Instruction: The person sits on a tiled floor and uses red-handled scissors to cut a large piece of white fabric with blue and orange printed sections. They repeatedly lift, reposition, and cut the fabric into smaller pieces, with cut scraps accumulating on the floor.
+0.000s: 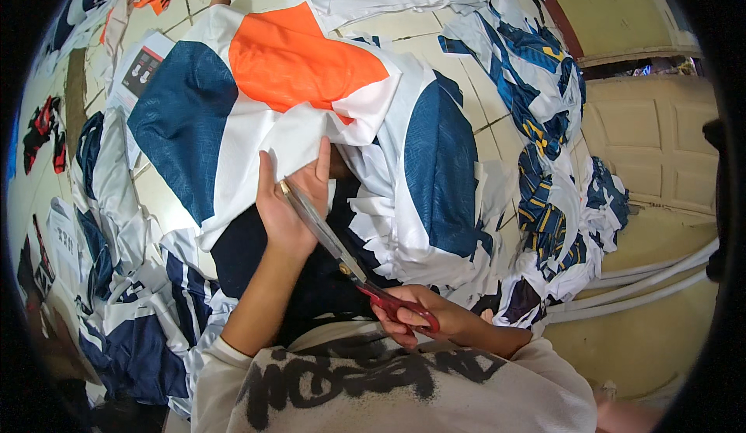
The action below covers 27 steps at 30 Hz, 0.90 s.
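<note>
- Fabric panel (233,99), printed in white, navy and orange, is the biggest thing before me; it lies spread over the tiled floor (466,83) at upper centre, and its lower white edge is lifted where I grip it
- Heaps of cut fabric pieces (435,200) in the same white and navy lie just right of the panel, with more offcuts (544,122) trailing along the right side and others (116,309) piled at lower left
- My white shirt with a black scrawled print (373,379) fills the bottom of the view
- White hoses (645,281) run across the yellowish floor at the far right
- My left hand (291,200) is at the centre, palm up, fingers and thumb closed on the white edge of the panel, holding it up
- Scissors (342,258), with long silver blades and red handles, slant from my right hand up to the left hand; the blade tips sit at the held edge, and I cannot tell how far apart the blades are
- My right hand (423,316), lower centre, is closed around the red handles
</note>
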Each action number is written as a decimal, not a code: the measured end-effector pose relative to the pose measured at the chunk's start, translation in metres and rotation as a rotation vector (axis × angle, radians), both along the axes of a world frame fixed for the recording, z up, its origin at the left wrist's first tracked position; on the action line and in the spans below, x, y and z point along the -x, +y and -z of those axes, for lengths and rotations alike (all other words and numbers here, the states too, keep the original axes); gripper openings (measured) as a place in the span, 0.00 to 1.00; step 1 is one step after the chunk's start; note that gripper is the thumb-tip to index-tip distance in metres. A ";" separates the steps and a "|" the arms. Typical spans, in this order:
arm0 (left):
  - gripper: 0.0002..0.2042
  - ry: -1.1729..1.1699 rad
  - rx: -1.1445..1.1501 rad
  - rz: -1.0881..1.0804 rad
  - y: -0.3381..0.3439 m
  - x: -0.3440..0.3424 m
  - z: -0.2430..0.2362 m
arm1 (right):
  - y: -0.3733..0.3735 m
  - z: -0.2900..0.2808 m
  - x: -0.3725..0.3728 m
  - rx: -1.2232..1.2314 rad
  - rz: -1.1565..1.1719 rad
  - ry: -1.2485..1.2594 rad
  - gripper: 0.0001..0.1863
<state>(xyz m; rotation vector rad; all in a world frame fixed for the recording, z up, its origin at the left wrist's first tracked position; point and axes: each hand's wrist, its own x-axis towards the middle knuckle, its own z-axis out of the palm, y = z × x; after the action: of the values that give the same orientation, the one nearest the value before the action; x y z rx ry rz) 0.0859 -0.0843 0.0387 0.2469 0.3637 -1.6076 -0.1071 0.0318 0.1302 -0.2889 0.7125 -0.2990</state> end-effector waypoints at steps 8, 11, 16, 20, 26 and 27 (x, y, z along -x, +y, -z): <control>0.33 -0.231 0.019 0.272 0.059 0.044 -0.011 | -0.023 0.003 0.003 0.005 0.069 0.113 0.23; 0.32 -0.232 0.007 0.205 0.046 0.035 -0.004 | -0.023 -0.001 0.014 0.031 -0.016 0.116 0.23; 0.32 -0.114 -0.085 -0.017 0.009 0.012 0.008 | -0.016 -0.022 0.024 -0.005 -0.130 0.102 0.30; 0.35 -0.154 -0.021 0.075 0.028 0.030 0.003 | -0.015 -0.018 0.011 0.011 -0.026 0.096 0.24; 0.39 -0.277 0.017 0.290 0.061 0.048 0.003 | -0.029 -0.009 0.006 0.009 -0.121 0.364 0.26; 0.39 -0.268 0.014 0.332 0.065 0.049 0.004 | -0.031 -0.009 0.005 0.033 -0.119 0.375 0.26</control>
<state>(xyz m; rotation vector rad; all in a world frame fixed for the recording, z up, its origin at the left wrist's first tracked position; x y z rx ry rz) 0.0368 -0.0196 0.0345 0.5274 0.1073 -1.8732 -0.1120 0.0005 0.1393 -0.4229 1.0562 -0.1430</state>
